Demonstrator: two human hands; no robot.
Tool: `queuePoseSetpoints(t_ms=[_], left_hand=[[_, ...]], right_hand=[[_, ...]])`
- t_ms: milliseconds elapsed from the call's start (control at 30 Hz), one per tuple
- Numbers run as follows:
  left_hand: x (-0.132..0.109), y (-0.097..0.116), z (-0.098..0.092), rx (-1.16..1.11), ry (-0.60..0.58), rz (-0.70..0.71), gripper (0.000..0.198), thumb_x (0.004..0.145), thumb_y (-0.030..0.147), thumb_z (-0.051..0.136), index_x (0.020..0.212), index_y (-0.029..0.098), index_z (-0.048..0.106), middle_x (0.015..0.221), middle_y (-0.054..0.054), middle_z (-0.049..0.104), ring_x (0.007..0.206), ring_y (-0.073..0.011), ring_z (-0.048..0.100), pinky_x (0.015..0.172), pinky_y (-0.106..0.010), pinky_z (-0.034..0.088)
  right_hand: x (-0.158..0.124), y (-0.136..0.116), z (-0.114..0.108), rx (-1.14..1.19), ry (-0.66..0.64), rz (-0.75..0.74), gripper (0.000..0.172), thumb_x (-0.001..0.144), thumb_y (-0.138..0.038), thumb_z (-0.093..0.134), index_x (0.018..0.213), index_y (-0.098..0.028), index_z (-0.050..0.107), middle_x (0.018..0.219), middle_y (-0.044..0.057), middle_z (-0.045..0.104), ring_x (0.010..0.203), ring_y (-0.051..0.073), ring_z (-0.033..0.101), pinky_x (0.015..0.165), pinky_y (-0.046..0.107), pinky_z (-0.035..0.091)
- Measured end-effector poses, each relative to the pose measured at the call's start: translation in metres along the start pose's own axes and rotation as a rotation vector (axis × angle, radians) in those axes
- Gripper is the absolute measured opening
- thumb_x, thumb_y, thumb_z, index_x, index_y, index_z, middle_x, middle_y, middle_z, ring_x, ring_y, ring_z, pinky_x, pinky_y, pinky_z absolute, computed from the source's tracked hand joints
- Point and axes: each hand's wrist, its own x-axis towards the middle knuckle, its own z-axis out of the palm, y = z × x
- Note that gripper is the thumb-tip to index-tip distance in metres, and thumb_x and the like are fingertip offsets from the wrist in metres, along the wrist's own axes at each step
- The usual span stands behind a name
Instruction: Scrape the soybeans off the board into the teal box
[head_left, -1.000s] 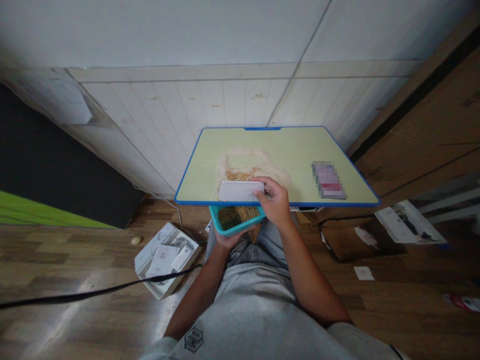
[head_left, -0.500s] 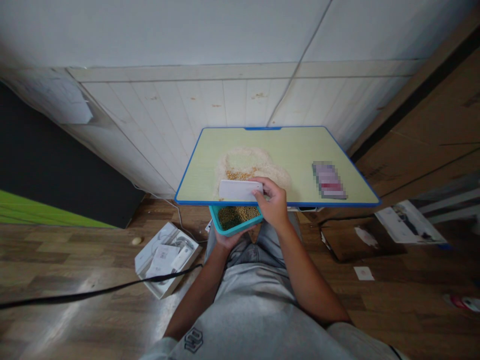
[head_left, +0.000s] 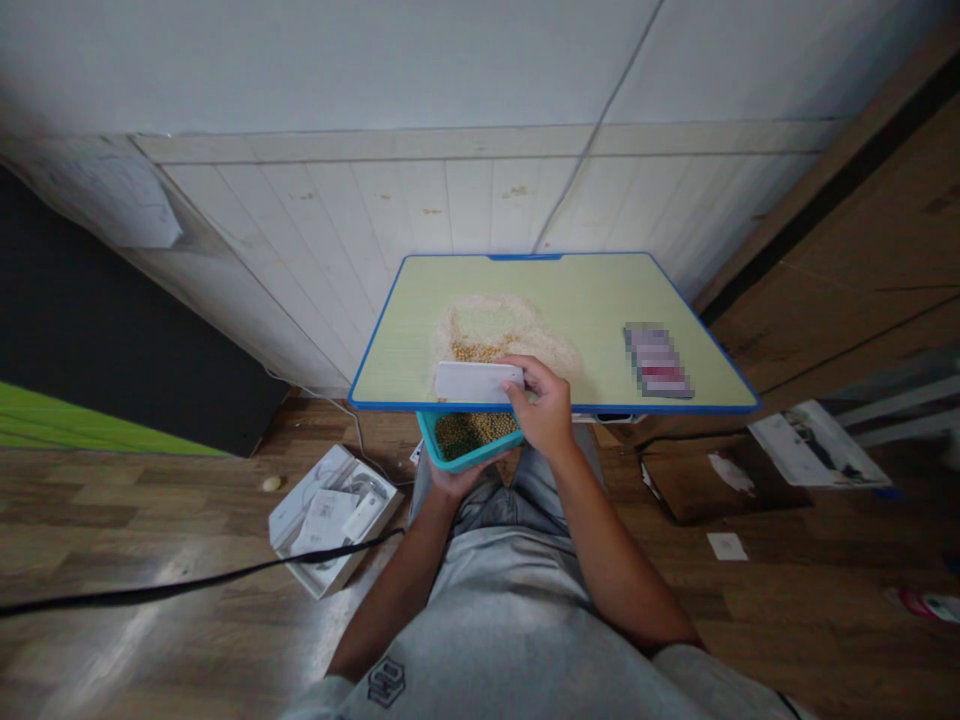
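My right hand (head_left: 541,397) grips a flat white card-like piece (head_left: 476,382) by its right end, over the front edge of the pale green table (head_left: 600,300) with a blue rim. Just behind the piece lie yellow kernels (head_left: 476,351), within a patch of pale grains (head_left: 551,345). Below the table edge, my left hand (head_left: 457,482) holds a teal container (head_left: 465,461) from underneath. Green and tan beans or kernels fill the part of it that shows; the table edge hides its far side.
A blurred pinkish rectangular item (head_left: 660,362) lies on the table's right side. On the floor are a white box (head_left: 337,520) with papers and cables at left, and cardboard (head_left: 697,480) at right. A black strap (head_left: 202,583) crosses the lower left.
The white piece and my right hand have shifted very slightly to the left. My left hand and the teal container look nearly unchanged.
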Motion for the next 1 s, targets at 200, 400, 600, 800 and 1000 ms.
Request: queuePoseSetpoints(t_ms=[200,400,600,800,1000], left_hand=[[0.001,-0.001,-0.002,-0.004,-0.027,0.009,0.105,0.090,0.080,0.102,0.181,0.033,0.081,0.199,-0.018,0.068,0.186,-0.0643,0.061,0.135,-0.095,0.063],[-0.001,-0.002,-0.002,0.044,0.002,0.003,0.112,0.086,0.084,0.103,0.183,0.037,0.077,0.197,-0.016,0.070,0.190,-0.0604,0.057,0.135,-0.087,0.068],[-0.001,-0.001,0.002,0.042,0.012,0.023,0.102,0.088,0.089,0.098,0.175,0.037,0.085,0.191,-0.013,0.077,0.188,-0.0619,0.059,0.132,-0.087,0.071],[-0.001,-0.001,0.001,0.030,0.004,0.019,0.110,0.082,0.085,0.105,0.178,0.037,0.083,0.193,-0.013,0.074,0.181,-0.0630,0.068,0.127,-0.088,0.074],[-0.005,0.001,0.005,0.008,0.009,-0.016,0.108,0.088,0.088,0.099,0.180,0.033,0.083,0.190,-0.018,0.077,0.188,-0.0632,0.058,0.132,-0.090,0.070]], right_hand=[[0.000,-0.003,0.000,0.001,-0.003,0.025,0.035,0.099,-0.033,0.079,0.130,-0.028,0.097,0.123,0.007,0.100,0.102,0.028,0.090,0.094,0.039,0.072],[0.001,-0.005,0.004,-0.002,-0.004,0.021,0.034,0.100,-0.033,0.079,0.128,-0.029,0.097,0.121,0.007,0.099,0.104,0.029,0.092,0.096,0.041,0.074],[0.000,-0.009,0.005,0.018,-0.022,0.030,0.027,0.099,-0.036,0.080,0.120,-0.029,0.096,0.122,0.008,0.100,0.109,0.030,0.093,0.098,0.041,0.075],[0.000,-0.008,-0.002,0.027,0.043,0.014,0.031,0.099,-0.037,0.081,0.125,-0.028,0.097,0.120,0.008,0.100,0.105,0.029,0.093,0.093,0.040,0.074],[0.006,0.000,-0.023,-0.010,0.252,0.047,0.037,0.101,-0.040,0.084,0.135,-0.027,0.091,0.125,0.011,0.098,0.108,0.031,0.093,0.089,0.039,0.076]])
